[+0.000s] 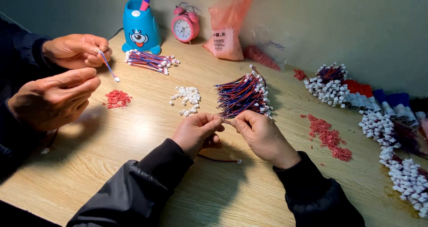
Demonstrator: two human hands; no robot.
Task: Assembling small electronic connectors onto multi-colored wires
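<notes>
My left hand (197,131) and my right hand (263,135) meet fingertip to fingertip over the wooden table (111,164), pinching the near end of a thin red-and-blue wire between them. Just beyond my fingers lies a large bundle of red-and-blue wires (243,94) with white plugs. A single loose wire (220,160) with a white plug rests under my wrists. A small heap of white connector housings (187,100) lies to the left of the bundle.
Another person's two hands (58,88) at the left hold one short wire (108,67). Near them lie red connector bits (117,99) and a smaller wire bundle (149,61). A blue pen holder (140,28), pink alarm clock (185,27), plastic bags (227,28) and piles of plugged wires (392,138) line the back and right.
</notes>
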